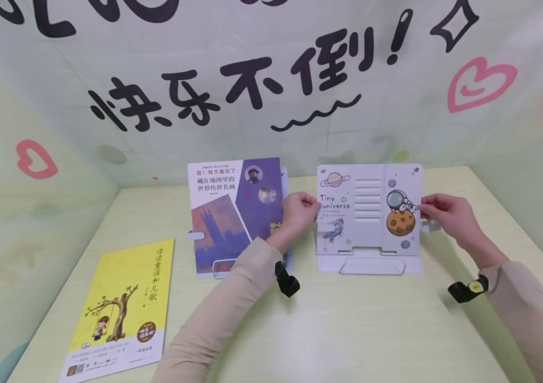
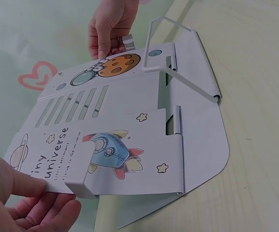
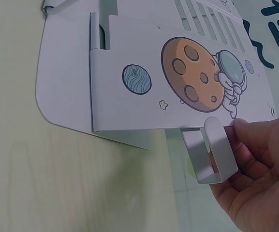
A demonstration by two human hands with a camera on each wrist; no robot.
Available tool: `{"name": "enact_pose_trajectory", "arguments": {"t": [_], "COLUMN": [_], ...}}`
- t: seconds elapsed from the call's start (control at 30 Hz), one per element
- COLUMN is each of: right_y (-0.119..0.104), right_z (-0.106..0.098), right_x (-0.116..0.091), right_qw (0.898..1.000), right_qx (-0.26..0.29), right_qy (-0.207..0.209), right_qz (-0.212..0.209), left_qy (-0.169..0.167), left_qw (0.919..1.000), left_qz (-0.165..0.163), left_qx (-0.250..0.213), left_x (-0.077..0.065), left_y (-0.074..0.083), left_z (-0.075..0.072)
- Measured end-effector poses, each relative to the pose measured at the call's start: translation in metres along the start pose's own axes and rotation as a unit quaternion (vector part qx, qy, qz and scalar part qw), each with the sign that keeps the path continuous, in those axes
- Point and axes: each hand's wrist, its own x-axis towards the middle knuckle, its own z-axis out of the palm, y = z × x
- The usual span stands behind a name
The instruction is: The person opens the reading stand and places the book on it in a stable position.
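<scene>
A white bookstand (image 1: 369, 213) printed with "Tiny universe", a rocket and an astronaut on an orange planet stands upright on the table. Its left edge is pinched by my left hand (image 1: 300, 210), thumb in front and fingers behind, near the left page clip (image 2: 83, 176). On the opposite edge my right hand (image 1: 450, 215) pinches the panel beside the right page clip (image 3: 216, 150), which sticks out sideways. A wire ledge (image 1: 372, 266) spans the stand's lower front. No book rests on this stand.
Left of the stand, a purple and white book (image 1: 261, 213) leans on a second stand, partly behind my left forearm. A yellow book (image 1: 127, 298) lies flat at the table's left. Behind the table (image 1: 348, 330) hangs a white printed cloth (image 1: 233, 138).
</scene>
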Motion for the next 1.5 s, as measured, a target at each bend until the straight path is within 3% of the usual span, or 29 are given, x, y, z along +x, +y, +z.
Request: {"name": "enact_pose_trajectory", "arguments": {"t": [0.4, 0.8, 0.9, 1.0, 1.13, 1.23, 1.33, 1.5], "right_y": [-0.001, -0.001, -0.003, -0.008, -0.019, -0.028, -0.038, -0.054], "right_z": [0.003, 0.005, 0.007, 0.009, 0.015, 0.020, 0.027, 0.043], "right_x": [0.009, 0.014, 0.012, 0.009, 0.004, 0.001, -0.003, -0.009], "right_qw": [1.000, 1.000, 0.999, 0.998, 0.991, 0.985, 0.983, 0.989], "right_qx": [-0.010, -0.017, -0.028, -0.035, -0.005, 0.046, 0.081, 0.078], "right_qy": [-0.001, 0.001, 0.014, 0.056, 0.132, 0.163, 0.160, 0.112], "right_qz": [0.006, 0.012, 0.010, 0.011, 0.004, -0.009, -0.024, -0.050], "left_qy": [0.021, 0.022, 0.018, 0.011, -0.011, -0.038, -0.055, -0.056], "left_qw": [0.9994, 0.9995, 0.9997, 0.9998, 0.9997, 0.9983, 0.9969, 0.9953], "left_qz": [0.004, 0.004, 0.004, 0.006, 0.020, 0.022, 0.018, 0.034], "left_qx": [0.028, 0.021, 0.017, 0.014, -0.009, -0.038, -0.053, -0.072], "left_x": [0.001, -0.002, -0.003, -0.005, -0.010, -0.016, -0.021, -0.032], "left_y": [0.000, 0.000, 0.001, 0.001, 0.000, -0.002, -0.007, -0.017], "left_z": [-0.003, -0.006, -0.008, -0.010, -0.020, -0.030, -0.041, -0.061]}}
